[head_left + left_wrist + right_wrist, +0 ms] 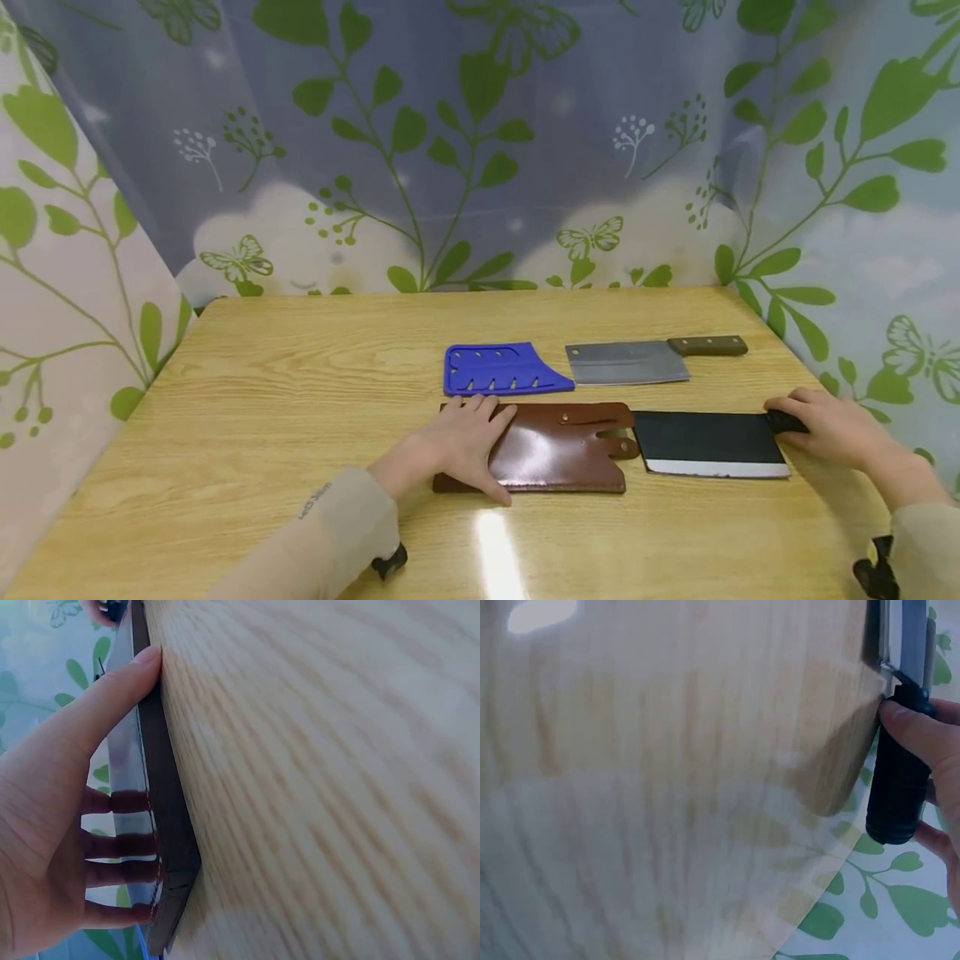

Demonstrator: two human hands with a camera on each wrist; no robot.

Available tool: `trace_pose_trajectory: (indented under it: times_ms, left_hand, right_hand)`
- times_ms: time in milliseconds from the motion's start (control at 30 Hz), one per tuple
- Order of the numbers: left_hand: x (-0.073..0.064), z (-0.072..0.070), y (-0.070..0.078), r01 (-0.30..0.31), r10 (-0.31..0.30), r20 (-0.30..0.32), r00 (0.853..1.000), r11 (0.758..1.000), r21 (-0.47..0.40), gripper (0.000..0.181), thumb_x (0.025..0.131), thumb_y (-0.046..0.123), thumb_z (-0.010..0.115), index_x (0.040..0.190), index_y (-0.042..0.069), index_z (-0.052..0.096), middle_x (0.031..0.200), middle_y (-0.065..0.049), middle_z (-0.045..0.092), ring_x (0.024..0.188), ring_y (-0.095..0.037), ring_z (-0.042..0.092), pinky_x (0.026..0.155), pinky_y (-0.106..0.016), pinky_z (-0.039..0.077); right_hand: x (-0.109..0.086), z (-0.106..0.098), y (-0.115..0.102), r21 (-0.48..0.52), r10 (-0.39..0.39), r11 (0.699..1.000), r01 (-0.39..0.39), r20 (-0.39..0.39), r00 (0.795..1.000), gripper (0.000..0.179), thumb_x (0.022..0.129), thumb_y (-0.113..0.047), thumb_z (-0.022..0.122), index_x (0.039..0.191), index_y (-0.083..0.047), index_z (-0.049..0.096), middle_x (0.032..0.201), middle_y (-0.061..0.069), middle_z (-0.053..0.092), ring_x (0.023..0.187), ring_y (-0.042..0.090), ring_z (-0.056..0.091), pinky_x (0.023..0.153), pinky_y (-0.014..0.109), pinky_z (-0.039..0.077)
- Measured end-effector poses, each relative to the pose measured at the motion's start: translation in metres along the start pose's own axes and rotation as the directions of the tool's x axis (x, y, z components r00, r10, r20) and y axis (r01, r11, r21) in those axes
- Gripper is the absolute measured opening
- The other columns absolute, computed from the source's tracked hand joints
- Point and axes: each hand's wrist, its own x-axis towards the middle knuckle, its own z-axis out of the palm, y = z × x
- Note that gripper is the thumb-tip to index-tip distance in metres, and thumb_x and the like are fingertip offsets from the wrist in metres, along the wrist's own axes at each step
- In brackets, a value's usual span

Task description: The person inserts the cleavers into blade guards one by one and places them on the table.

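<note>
In the head view, a brown leather knife sheath (558,454) lies flat on the table. My left hand (465,446) spans its left end and holds it, thumb along the near edge, fingers toward the far edge; the left wrist view shows the thumb (120,694) against that edge. To the right is a cleaver (708,442) with a dark blade and pale cutting edge facing me. My right hand (836,429) grips its black handle (900,776). The blade's left end meets the sheath's notched mouth; whether any of it is inside, I cannot tell.
Behind the sheath lies a blue plastic blade guard (502,369). A second cleaver (630,362), with a grey blade and wooden handle, lies to its right. All rest on a wood-grain table (262,400), with leaf-patterned curtains (420,150) around it.
</note>
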Motion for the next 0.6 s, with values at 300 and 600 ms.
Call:
trace_pose_trajectory:
  times_ms: [300,600]
  left_hand:
    - [-0.007,-0.002,-0.001,-0.002,0.002,0.001,1.0,1.0,-0.005,0.118,0.059,0.081,0.058,0.149,0.014,0.02,0.148,-0.015,0.027,0.134,-0.033,0.025,0.106,-0.05,0.022]
    - [-0.016,0.002,-0.02,-0.015,0.021,-0.145,0.989,0.999,0.042,0.119,0.057,0.082,0.057,0.146,0.009,0.026,0.141,-0.015,0.036,0.129,-0.032,0.033,0.1,-0.051,0.031]
  right_hand:
    - [0.0,0.01,0.0,-0.035,-0.118,0.993,0.116,-0.09,0.989,0.046,0.061,-0.006,0.082,0.102,0.001,0.062,0.092,0.012,0.061,0.08,0.034,0.059,0.064,0.047,0.048]
    - [0.001,0.017,0.004,-0.036,-0.222,0.975,0.221,-0.258,0.94,0.065,0.09,-0.052,0.029,0.095,0.005,0.06,0.085,0.012,0.057,0.068,0.03,0.056,0.057,0.043,0.047]
